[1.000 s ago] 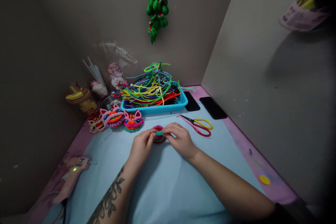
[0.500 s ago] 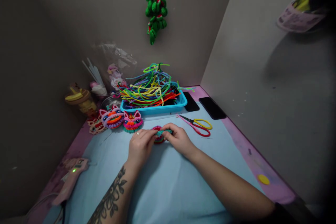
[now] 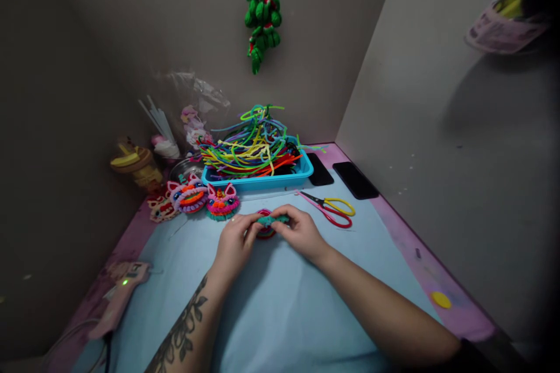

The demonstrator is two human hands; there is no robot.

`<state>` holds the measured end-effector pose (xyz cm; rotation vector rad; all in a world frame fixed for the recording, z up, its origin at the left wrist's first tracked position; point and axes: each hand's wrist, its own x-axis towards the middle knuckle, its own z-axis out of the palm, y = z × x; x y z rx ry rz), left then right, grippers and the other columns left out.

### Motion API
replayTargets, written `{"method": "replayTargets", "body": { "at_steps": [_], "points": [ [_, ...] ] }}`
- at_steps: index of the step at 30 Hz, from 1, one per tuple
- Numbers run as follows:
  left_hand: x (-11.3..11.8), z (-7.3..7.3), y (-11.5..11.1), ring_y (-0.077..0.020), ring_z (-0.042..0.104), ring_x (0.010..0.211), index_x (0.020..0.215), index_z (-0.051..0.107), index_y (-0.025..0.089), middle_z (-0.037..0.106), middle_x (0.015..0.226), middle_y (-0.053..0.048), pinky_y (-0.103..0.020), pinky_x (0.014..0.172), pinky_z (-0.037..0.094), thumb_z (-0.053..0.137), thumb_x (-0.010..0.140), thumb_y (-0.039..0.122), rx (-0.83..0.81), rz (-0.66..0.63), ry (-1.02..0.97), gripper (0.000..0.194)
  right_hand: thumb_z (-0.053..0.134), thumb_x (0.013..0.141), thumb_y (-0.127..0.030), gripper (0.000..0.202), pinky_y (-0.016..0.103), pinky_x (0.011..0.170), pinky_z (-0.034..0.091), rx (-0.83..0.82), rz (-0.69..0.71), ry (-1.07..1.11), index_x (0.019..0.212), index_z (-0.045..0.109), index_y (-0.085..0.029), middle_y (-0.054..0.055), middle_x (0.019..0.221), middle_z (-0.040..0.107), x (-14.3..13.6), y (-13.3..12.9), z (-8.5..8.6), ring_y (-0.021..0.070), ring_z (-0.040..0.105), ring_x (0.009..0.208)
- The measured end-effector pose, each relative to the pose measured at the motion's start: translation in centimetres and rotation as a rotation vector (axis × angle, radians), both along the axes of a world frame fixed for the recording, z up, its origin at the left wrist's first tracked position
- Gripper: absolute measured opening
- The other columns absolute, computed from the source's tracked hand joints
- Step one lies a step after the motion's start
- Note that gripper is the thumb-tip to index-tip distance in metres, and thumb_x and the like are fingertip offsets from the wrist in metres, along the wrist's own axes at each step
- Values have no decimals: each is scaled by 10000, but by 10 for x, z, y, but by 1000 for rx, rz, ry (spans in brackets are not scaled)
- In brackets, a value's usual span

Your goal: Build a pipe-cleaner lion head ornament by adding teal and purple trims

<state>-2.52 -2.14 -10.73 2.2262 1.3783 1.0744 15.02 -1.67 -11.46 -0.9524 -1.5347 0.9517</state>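
Since a second ago, the teal piece (image 3: 265,221) has shifted: it now shows along the right hand's fingertips too, not only between the hands. The left hand (image 3: 237,238) pinches its left end, thumb and fingers closed; the right hand (image 3: 303,234) likewise grips it, fingers curled. Just below it, a round multicoloured piece (image 3: 265,234) lies on the blue cloth (image 3: 284,315). Scissors (image 3: 322,204) lie to the right, a pink animal face (image 3: 222,205) to the left, and a blue tray (image 3: 258,185) of colourful strands farther back.
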Motion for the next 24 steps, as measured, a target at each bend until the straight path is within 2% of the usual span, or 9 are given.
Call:
{"method": "replayTargets", "body": {
  "at_steps": [3, 5, 9, 13, 16, 21, 24],
  "points": [
    [0, 1, -1, -184, 624, 821, 998, 653, 195, 713, 913, -59, -318, 764, 473, 535, 856, 265, 49, -4, 31, 197, 648, 746, -264, 143, 265, 702, 512, -140, 38, 49, 867, 656, -186, 19, 833, 683, -1, 0, 2, 151, 635, 769],
    [0, 3, -1, -186, 626, 804, 964, 660, 194, 715, 884, -58, -322, 758, 472, 540, 849, 263, 46, 6, 31, 179, 654, 742, -258, 110, 271, 701, 512, -146, 1, 52, 819, 667, -181, 18, 794, 686, 0, 1, 2, 153, 636, 744],
    [1, 7, -2, -167, 629, 729, 900, 679, 188, 714, 818, -43, -284, 690, 485, 533, 841, 278, -79, 27, -101, 181, 652, 744, -200, 28, 294, 730, 515, 19, -77, 43, 747, 679, -192, 34, 777, 694, 4, 2, 3, 166, 645, 766],
    [3, 13, -1, -153, 635, 673, 885, 684, 149, 717, 763, -46, -251, 622, 496, 506, 840, 306, -388, -40, -333, 242, 584, 795, -151, 128, 312, 751, 526, 264, -17, -23, 763, 688, -217, 37, 789, 703, 7, 2, 3, 163, 656, 791],
    [2, 15, 0, -152, 630, 656, 863, 683, 129, 717, 737, -59, -251, 602, 493, 508, 838, 369, -540, -77, -447, 298, 557, 808, -129, 166, 318, 747, 536, 365, -2, -60, 794, 689, -229, 36, 798, 709, 9, 2, 2, 164, 661, 808],
    [3, 15, 0, -154, 629, 648, 831, 688, 122, 717, 736, -68, -254, 589, 492, 542, 812, 414, -628, -125, -498, 327, 522, 813, -97, 206, 311, 758, 537, 419, 36, -83, 842, 679, -227, 40, 828, 702, 7, 2, -2, 156, 656, 824],
    [0, 14, 1, -173, 653, 699, 917, 687, 127, 728, 800, -80, -274, 625, 514, 560, 806, 384, -569, -91, -479, 308, 568, 795, -118, 179, 323, 813, 523, 347, 52, -95, 900, 665, -225, 48, 893, 686, 6, 1, -4, 163, 641, 885]
  ]
}}
